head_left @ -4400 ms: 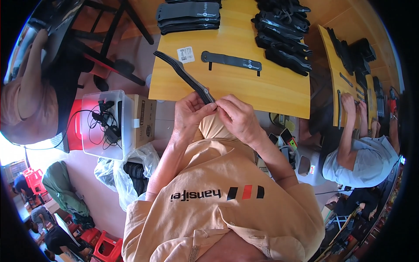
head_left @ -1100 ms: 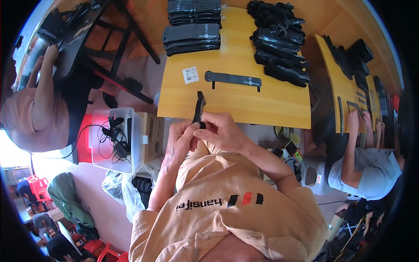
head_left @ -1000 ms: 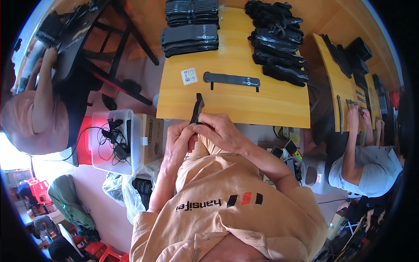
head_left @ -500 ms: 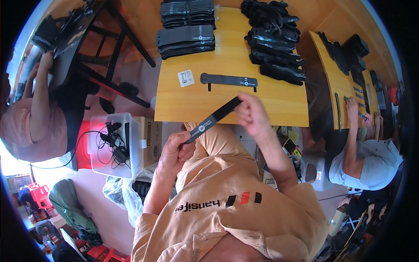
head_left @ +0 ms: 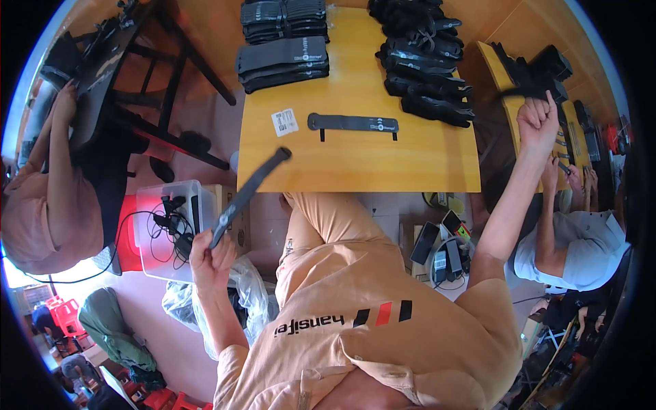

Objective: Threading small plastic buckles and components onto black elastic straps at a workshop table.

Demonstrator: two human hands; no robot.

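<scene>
My left hand (head_left: 213,260) grips the lower end of a dark grey hook-and-loop strap (head_left: 249,188), which slants up and right in front of the table. My right hand (head_left: 536,126) is raised far out to the right with its fingers closed. From it a black strap (head_left: 521,91) curves leftward, smeared by motion. Another grey strap (head_left: 352,123) lies flat across the table (head_left: 294,171), over two short black marks. Beside its left end is a white printed label (head_left: 285,122).
Stacks of flat grey straps (head_left: 281,61) lie at the table's back left, bundled black straps (head_left: 427,75) at its back right. A clear bin of cables (head_left: 171,229) stands left. People work at a black table (head_left: 102,89) on the left and a wooden table (head_left: 502,68) on the right.
The hands have moved widely apart: the left down and left, the right up and right. The single length stretched between them before is now a separate strap in each hand.
</scene>
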